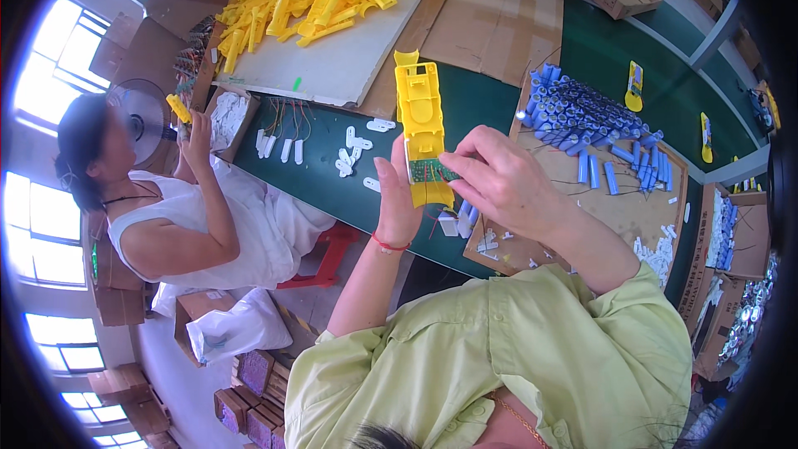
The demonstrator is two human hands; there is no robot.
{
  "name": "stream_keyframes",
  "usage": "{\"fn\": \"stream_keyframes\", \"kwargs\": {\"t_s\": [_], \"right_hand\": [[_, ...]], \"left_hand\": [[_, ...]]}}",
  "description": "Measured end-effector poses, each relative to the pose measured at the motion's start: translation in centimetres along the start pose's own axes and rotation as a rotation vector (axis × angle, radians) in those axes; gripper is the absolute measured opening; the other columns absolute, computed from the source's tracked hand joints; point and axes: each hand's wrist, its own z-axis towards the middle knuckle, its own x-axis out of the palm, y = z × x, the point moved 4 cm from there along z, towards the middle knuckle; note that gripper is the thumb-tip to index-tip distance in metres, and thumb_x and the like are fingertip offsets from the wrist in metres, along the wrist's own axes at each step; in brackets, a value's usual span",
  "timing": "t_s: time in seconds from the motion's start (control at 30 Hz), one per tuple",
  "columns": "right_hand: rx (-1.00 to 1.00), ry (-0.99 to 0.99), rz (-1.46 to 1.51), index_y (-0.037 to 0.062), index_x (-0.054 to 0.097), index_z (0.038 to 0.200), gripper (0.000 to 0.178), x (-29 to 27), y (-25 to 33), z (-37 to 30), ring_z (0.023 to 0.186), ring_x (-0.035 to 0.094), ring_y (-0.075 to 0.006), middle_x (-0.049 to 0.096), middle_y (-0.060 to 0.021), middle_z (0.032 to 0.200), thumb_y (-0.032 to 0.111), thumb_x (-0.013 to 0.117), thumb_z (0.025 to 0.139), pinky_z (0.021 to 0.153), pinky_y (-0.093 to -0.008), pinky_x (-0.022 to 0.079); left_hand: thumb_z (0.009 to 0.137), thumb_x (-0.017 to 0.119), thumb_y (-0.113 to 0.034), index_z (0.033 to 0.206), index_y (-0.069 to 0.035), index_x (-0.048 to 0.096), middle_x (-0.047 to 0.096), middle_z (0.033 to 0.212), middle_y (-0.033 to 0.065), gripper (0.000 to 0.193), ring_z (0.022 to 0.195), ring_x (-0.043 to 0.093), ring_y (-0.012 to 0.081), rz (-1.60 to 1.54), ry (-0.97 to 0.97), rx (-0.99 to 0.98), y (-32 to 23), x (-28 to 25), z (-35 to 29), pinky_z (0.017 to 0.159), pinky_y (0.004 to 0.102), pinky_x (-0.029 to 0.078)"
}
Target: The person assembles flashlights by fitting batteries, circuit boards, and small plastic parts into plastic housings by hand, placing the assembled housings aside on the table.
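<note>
My left hand is wrapped round the left side of an open yellow plastic casing, held upright above the green table. A small green circuit board with fine wires lies across the casing's lower part. My right hand pinches the board's right end between thumb and forefinger, its other fingers curled. Just below the casing, partly hidden by my hands, are a few white and blue pieces on the table.
Blue cylindrical cells with wires are heaped on a brown board at the right. Yellow casings pile up at the far left. White plastic parts lie left of my hands. A co-worker sits at the left, holding a yellow piece.
</note>
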Motion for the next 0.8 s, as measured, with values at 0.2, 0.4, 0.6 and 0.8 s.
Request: {"fn": "stream_keyframes", "kwargs": {"t_s": [0.2, 0.4, 0.6, 0.8], "right_hand": [[0.060, 0.054, 0.024, -0.0021, 0.061, 0.092, 0.027, 0.0, 0.0, -0.2, 0.078, 0.055, -0.0218, 0.048, -0.0084, 0.084, 0.001, 0.070, 0.067, 0.066, -0.0321, 0.048], [0.078, 0.083, 0.015, -0.0024, 0.061, 0.094, 0.027, 1.2, -1.0, -0.9, 0.076, 0.054, -0.0217, 0.047, -0.0087, 0.084, 0.003, 0.070, 0.068, 0.065, -0.0320, 0.047], [0.099, 0.118, 0.019, -0.0019, 0.061, 0.095, 0.030, 3.8, -3.0, -1.8, 0.076, 0.054, -0.0226, 0.047, -0.0092, 0.084, 0.003, 0.070, 0.067, 0.064, -0.0330, 0.047], [0.194, 0.308, -0.096, -0.0003, 0.062, 0.091, 0.020, 8.7, -5.9, -2.1, 0.080, 0.055, -0.0249, 0.047, -0.0103, 0.083, 0.006, 0.066, 0.072, 0.066, -0.0354, 0.048]], "left_hand": [[0.088, 0.021, -0.068, 0.134, -0.010, 0.027, 0.046, 0.115, 0.0047, 0.074, 0.105, 0.049, 0.0161, -0.084, -0.007, -0.001, -0.5, 1.1, -0.5, 0.088, 0.0325, 0.042], [0.095, 0.028, -0.025, 0.130, -0.008, 0.030, 0.046, 0.114, 0.0050, 0.039, 0.101, 0.050, 0.0141, -0.053, -0.024, -0.065, 1.0, 0.1, -0.2, 0.084, 0.0314, 0.044], [0.090, 0.036, -0.011, 0.127, -0.005, 0.033, 0.051, 0.104, 0.0078, 0.037, 0.083, 0.058, 0.0151, 0.036, -0.116, -0.126, 3.0, -1.2, 0.2, 0.071, 0.0280, 0.049], [0.089, 0.037, -0.011, 0.120, -0.001, 0.043, 0.053, 0.099, 0.0087, 0.033, 0.083, 0.057, 0.0151, 0.139, -0.340, -0.227, 7.0, -5.1, 1.8, 0.072, 0.0276, 0.048]]}}
